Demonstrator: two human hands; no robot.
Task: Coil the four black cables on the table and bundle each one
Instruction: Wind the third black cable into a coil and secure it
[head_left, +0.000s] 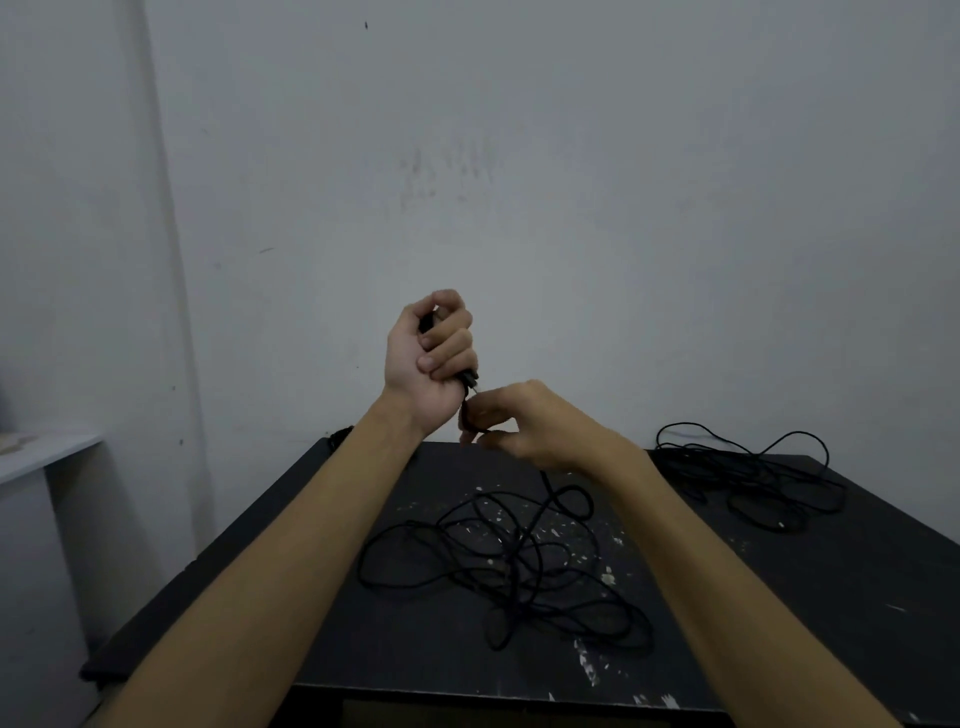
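Head view
Left hand (429, 358): raised above the worktop's far edge, fingers (451, 347) curled tight around a black cable end, probably a small coil, mostly hidden in the fist.
Right hand (524, 425): just below and beside the left, fingers pinching the same cable where it leaves the fist.
Cable (498, 556): trailing down from the right hand into a loose tangle mid-worktop.
Second tangle (753, 478): far right, well apart.
Worktop (857, 597): black, paint-flecked.
Wall (571, 156): pale, behind.
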